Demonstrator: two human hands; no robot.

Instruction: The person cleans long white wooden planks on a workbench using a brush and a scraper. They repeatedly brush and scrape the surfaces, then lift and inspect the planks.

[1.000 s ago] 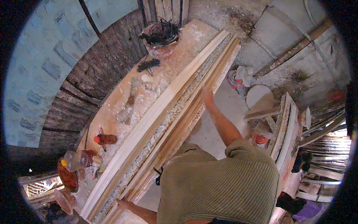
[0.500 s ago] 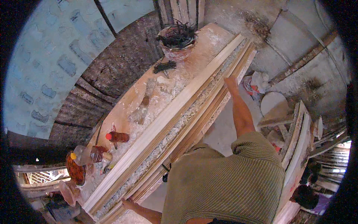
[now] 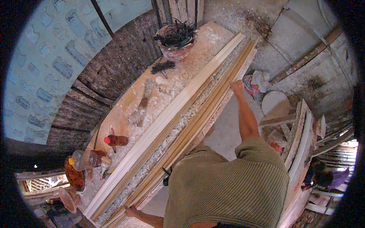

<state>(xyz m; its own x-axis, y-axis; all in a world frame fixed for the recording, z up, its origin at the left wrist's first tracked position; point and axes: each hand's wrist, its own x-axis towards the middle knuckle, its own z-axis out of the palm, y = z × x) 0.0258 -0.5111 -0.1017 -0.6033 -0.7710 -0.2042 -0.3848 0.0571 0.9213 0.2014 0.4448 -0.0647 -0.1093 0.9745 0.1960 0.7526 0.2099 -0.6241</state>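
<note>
Long, narrow wooden strips (image 3: 197, 110) lie side by side along the near edge of a dusty workbench (image 3: 135, 97), running from lower left to upper right. My right hand (image 3: 236, 86) grips the nearest strips close to their far end, arm stretched out. Near the other end, my left hand (image 3: 130, 211) is closed on the edge of the same strips. A separate pale stack of strips (image 3: 159, 125) lies farther in on the bench. Wood shavings (image 3: 167, 141) fill the gap between the two groups. Some of my fingers are hidden by the wood.
On the bench stand a red-capped bottle (image 3: 116, 140), a clear yellow-capped bottle (image 3: 86, 160) and a bucket of dark scraps (image 3: 175, 43). Dark scraps (image 3: 162, 67) lie beside the bucket. Boards (image 3: 300, 140) lean at the right. Another person (image 3: 323, 178) is at the far right.
The nearest strips now show broader tan faces upward, and they sit slightly closer to me. Both hands keep their places on them. The whole view has shifted a little.
</note>
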